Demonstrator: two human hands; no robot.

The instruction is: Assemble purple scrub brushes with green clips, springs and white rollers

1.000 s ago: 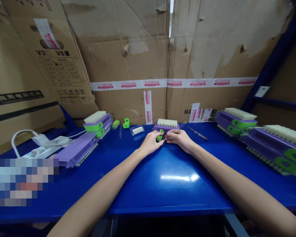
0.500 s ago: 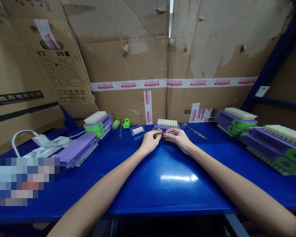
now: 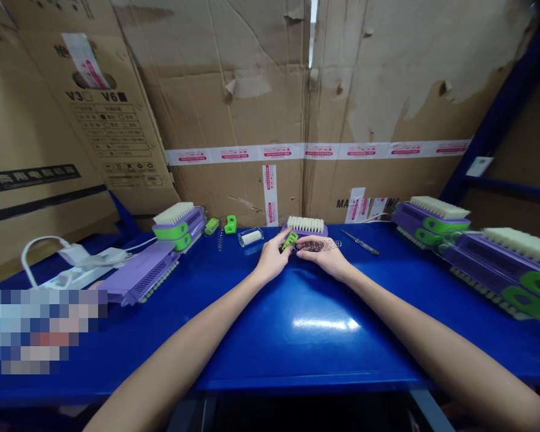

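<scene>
My left hand (image 3: 272, 258) is closed around a small green plastic part with dark slots (image 3: 290, 241), which tilts up between thumb and forefinger. Close beside it, my right hand (image 3: 327, 258) pinches a thin metal coil spring (image 3: 329, 244). The spring lies along the fingers, its free end pointing right, its other end near the green part. Whether the two parts touch I cannot tell. Just behind both hands sits a purple brush unit with white bristles (image 3: 305, 225). A screwdriver (image 3: 360, 242) lies to the right of my right hand.
Left of my hands are a clear case with a white roller (image 3: 251, 237), another spring (image 3: 220, 237), a green bracket (image 3: 230, 225) and a green piece (image 3: 212, 226). Purple-green brush units stand left (image 3: 180, 231) and right (image 3: 432, 223). A power strip (image 3: 90, 267) is far left; cardboard (image 3: 234, 108) stands behind.
The spring has come nearer, from behind my right hand to lying along its fingers. The green part in my left hand has been raised and turned, showing more of its face.
</scene>
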